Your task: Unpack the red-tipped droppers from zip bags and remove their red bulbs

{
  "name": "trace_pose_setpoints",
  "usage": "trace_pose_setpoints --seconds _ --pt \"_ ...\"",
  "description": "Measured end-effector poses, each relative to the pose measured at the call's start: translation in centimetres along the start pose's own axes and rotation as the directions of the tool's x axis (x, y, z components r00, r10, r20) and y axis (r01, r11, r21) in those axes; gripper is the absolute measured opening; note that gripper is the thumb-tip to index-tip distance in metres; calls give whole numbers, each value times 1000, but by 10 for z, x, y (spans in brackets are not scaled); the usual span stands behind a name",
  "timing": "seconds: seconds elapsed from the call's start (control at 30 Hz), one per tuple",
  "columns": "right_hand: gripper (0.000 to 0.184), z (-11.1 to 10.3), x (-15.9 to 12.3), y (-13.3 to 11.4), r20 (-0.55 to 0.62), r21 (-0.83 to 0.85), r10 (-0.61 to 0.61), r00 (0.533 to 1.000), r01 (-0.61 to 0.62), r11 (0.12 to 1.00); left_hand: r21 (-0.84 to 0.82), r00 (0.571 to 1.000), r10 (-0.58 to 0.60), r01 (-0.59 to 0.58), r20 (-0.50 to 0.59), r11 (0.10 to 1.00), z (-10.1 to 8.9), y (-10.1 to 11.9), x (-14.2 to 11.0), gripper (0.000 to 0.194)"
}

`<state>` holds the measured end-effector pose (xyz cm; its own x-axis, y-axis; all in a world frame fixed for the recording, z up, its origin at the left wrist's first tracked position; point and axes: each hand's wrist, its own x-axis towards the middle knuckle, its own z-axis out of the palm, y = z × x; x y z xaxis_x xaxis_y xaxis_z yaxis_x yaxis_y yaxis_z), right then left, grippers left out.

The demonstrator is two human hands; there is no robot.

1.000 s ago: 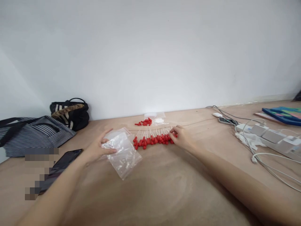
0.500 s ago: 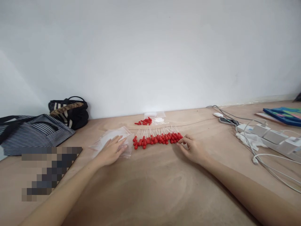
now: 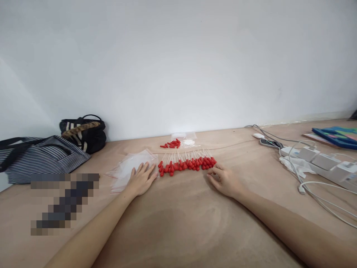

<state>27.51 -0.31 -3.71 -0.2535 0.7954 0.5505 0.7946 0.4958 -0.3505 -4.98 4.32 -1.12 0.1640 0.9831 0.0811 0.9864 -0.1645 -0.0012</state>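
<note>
My left hand lies flat with its fingers spread on a stack of clear zip bags, holding nothing. To its right, a row of thin white sticks with rounded red tips lies side by side, tips toward me. My right hand rests on the table at the right end of the row, close to the last red tips. Its fingers are loosely bent, with a gap between thumb and index finger and nothing seen in them. Behind the row are several small loose red pieces.
Another clear bag lies near the wall. At left are a striped bag, a black bag and a blurred-out dark object. A power strip with white chargers, cables and a blue-edged item lie at right.
My left hand has slid right and slightly toward me, and its fingers have spread. My right hand has drawn slightly toward me, away from the red tips.
</note>
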Motion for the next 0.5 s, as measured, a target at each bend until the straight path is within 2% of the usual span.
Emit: trace_pose_setpoints --seconds 0.03,0.07,0.13,0.17,0.2,0.27,0.33,0.4,0.5 --pt "13 1 -1 -1 -17 -35 -8 1000 7 999 14 993 21 -19 -116 1000 0 0 -3 49" --pt "13 2 -1 -2 -42 -68 -12 999 9 998 24 966 57 -52 -251 998 1 2 -7 45" --pt "13 3 -2 -4 -103 -114 -18 995 7 994 15 868 149 -161 -474 987 0 9 -18 38" --pt "13 3 -2 -5 -134 -131 -25 991 8 991 -7 824 197 -237 -531 971 -1 16 -25 35" --pt "13 4 -1 -5 -162 -148 -38 986 13 989 -44 803 246 -320 -542 946 -1 24 -32 33" --pt "13 7 2 -6 -214 -197 -70 974 28 980 -144 806 385 -490 -450 860 -3 42 -47 30" --pt "13 11 7 -5 -272 -259 -83 959 11 966 -265 805 528 -590 -271 763 -5 61 -60 32" --pt "14 14 12 -3 -337 -295 -61 940 -44 954 -354 800 584 -590 -136 726 -7 74 -66 37" --pt "19 16 19 5 -400 -296 0 917 -129 946 -440 814 575 -547 -83 712 -9 81 -67 40"
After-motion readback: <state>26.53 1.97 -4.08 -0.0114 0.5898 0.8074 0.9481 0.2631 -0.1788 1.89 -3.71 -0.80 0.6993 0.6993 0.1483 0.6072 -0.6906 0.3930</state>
